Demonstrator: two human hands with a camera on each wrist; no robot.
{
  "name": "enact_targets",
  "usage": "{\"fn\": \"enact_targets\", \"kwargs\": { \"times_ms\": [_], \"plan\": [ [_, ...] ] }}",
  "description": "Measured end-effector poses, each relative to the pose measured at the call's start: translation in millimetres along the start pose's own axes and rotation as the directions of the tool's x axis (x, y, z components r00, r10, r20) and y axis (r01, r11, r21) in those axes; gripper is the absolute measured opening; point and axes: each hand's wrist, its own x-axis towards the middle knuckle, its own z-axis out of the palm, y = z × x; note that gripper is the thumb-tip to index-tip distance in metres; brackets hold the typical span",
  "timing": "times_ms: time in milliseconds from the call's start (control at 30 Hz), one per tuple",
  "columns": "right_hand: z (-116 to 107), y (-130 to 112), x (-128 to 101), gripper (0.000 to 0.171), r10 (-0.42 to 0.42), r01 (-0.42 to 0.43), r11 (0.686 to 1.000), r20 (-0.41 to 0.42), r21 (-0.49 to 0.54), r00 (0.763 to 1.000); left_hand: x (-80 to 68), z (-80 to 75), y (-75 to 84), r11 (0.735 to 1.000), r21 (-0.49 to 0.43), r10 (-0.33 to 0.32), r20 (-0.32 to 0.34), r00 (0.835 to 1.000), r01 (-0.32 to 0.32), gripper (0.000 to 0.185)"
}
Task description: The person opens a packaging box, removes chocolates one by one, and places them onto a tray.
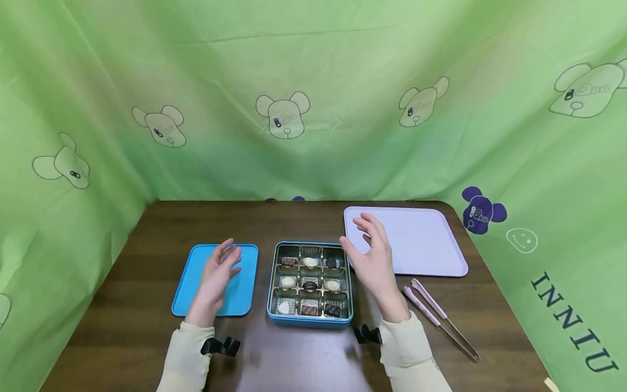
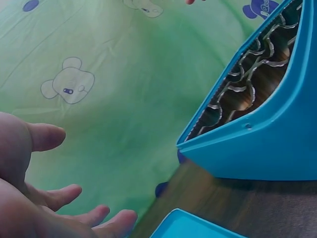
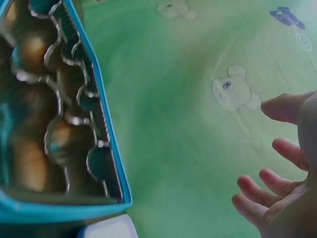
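Observation:
A blue tin (image 1: 310, 322) with a divided inner tray stands mid-table, with dark, brown and white chocolates such as a white one (image 1: 311, 262) in its compartments. My left hand (image 1: 215, 277) is raised over the blue lid-like tray (image 1: 188, 291), fingers apart and holding nothing. On the tin's other side my right hand (image 1: 374, 267) hovers, thumb and fingers spread, overlapping a corner of the lilac tray (image 1: 421, 239). Both wrist views show the tin's side wall (image 2: 267, 153) and bare fingers apart from it.
Tongs (image 1: 441, 318) with pink handles lie on the brown table (image 1: 132, 305), right of the right forearm and in front of the lilac tray. A green curtain (image 1: 343, 163) with bear prints hangs behind the table and along both sides.

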Motion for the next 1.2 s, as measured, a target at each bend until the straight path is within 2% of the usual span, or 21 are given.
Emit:
{"fn": "enact_targets", "kwargs": {
  "times_ms": [267,567,800,1067,1200],
  "plan": [
    [-13,11,-10,0.044,0.018,-0.019,0.999,-0.017,-0.034,1.000,-5.1,7.2,-5.2,0.999,0.047,0.006,0.032,0.999,-0.007,0.060],
    [-29,24,-21,0.044,0.035,-0.040,0.992,-0.040,-0.121,0.999,-7.0,32.0,-25.5,0.996,0.089,-0.004,0.082,0.997,-0.003,0.059],
    [-37,39,-31,0.044,0.042,-0.052,0.981,-0.057,-0.187,0.997,-9.0,31.5,-29.2,0.994,0.105,0.005,0.071,0.997,-0.013,0.055],
    [-47,48,-42,0.043,0.057,-0.073,0.975,-0.082,-0.211,0.995,-9.3,35.7,-37.7,0.989,0.148,0.013,0.086,0.996,-0.026,0.053],
    [-54,51,-47,0.042,0.028,-0.056,0.965,-0.112,-0.257,0.993,-9.4,36.7,-41.1,0.986,0.167,0.013,0.080,0.997,-0.026,0.052]
  ]
}}
